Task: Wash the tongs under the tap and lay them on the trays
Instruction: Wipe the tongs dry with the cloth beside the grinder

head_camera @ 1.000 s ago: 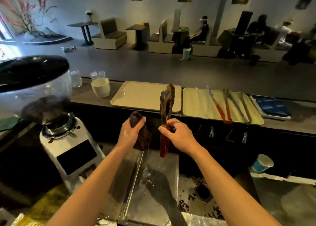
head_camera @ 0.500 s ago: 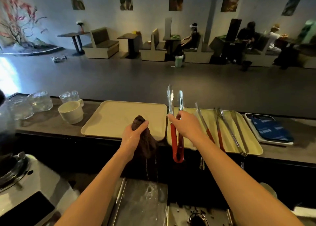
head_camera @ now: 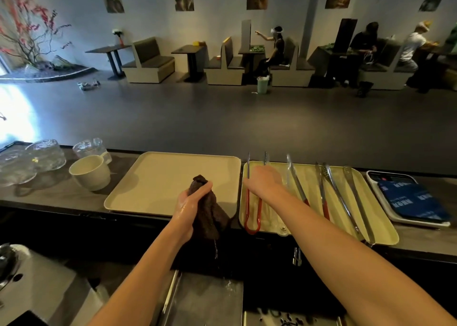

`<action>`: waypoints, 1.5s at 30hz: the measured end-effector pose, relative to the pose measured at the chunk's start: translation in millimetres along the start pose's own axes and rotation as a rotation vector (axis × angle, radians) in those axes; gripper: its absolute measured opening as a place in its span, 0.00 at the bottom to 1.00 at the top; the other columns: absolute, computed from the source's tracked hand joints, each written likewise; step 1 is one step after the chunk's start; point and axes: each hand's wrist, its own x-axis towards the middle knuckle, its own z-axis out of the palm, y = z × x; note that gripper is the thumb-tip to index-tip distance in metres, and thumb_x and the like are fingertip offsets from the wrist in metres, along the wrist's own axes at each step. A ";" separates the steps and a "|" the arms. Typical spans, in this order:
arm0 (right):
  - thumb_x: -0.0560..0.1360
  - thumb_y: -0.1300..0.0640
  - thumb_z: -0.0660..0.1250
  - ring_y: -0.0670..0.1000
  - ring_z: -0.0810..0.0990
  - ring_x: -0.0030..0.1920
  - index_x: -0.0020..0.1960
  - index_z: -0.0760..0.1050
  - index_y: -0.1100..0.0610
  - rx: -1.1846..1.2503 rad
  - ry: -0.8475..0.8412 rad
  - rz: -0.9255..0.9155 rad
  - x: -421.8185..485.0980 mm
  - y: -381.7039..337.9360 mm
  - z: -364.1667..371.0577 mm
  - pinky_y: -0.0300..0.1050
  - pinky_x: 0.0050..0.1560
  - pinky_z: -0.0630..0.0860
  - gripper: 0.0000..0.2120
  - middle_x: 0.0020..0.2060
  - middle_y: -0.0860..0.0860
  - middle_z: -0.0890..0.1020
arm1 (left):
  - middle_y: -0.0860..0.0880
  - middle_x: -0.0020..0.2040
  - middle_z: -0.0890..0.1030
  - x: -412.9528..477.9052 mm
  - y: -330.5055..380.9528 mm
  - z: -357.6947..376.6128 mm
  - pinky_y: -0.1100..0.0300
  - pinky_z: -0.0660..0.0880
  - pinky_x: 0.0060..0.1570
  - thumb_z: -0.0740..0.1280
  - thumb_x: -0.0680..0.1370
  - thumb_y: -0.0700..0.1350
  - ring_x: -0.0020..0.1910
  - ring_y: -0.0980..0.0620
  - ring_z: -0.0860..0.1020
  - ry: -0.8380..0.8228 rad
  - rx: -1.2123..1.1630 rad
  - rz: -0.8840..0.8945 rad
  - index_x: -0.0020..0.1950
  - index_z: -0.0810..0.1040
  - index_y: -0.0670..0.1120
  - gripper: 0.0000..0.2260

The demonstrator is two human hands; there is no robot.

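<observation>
1. Head view, present state. The right hand (head_camera: 263, 181) rests palm-down over the red-handled tongs (head_camera: 252, 203), which lie flat at the left edge of the right tray (head_camera: 380, 229); whether the fingers are closed round the tongs or already loosened cannot be told. The left hand (head_camera: 190, 203) is clenched round a dark wet cloth (head_camera: 210, 217), held in front of the left tray (head_camera: 158, 177), which carries nothing.
2. Head view, change. Half a second earlier the tongs stood nearly upright in the right hand above the tray edge; they are now lowered onto it, beside the other tongs (head_camera: 336, 194) already laid there. This pair appears washed and placed, so release and withdrawal of the hand would probably follow.
3. Head view, other differences. The camera has tilted up: the sink surface is largely out of frame, while the cup (head_camera: 90, 173) and the glassware (head_camera: 32, 161) at left show more fully. The left hand's grip on the cloth is unchanged.
</observation>
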 end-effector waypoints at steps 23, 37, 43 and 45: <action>0.80 0.40 0.56 0.48 0.76 0.44 0.46 0.75 0.51 0.247 0.268 -0.168 -84.6 -47.5 1.1 0.44 0.38 0.68 0.18 0.47 0.47 0.77 | 0.43 0.45 0.84 -28.8 -4.7 -34.9 0.49 0.79 0.52 0.73 0.75 0.51 0.46 0.44 0.83 0.015 -0.068 0.047 0.52 0.80 0.42 0.14; 0.80 0.43 0.62 0.49 0.79 0.40 0.46 0.78 0.49 0.689 -0.055 -0.619 -260.4 -247.4 63.1 0.49 0.40 0.75 0.12 0.37 0.45 0.81 | 0.39 0.48 0.84 -190.4 -51.7 -250.3 0.48 0.77 0.55 0.72 0.75 0.46 0.47 0.43 0.83 0.316 -0.127 0.097 0.53 0.83 0.41 0.11; 0.79 0.42 0.62 0.52 0.82 0.43 0.46 0.79 0.49 0.672 -0.263 -0.751 -363.3 -330.6 112.0 0.52 0.44 0.77 0.13 0.39 0.48 0.84 | 0.42 0.46 0.85 -286.5 -94.7 -344.6 0.51 0.77 0.53 0.72 0.73 0.43 0.45 0.46 0.82 0.474 -0.220 0.129 0.48 0.86 0.44 0.06; 0.79 0.43 0.62 0.51 0.81 0.43 0.46 0.78 0.49 0.662 -0.315 -0.775 -393.4 -350.8 127.7 0.52 0.43 0.77 0.12 0.39 0.48 0.84 | 0.41 0.47 0.85 -314.9 -111.1 -372.5 0.52 0.78 0.51 0.73 0.73 0.42 0.44 0.45 0.83 0.550 -0.255 0.106 0.47 0.86 0.45 0.04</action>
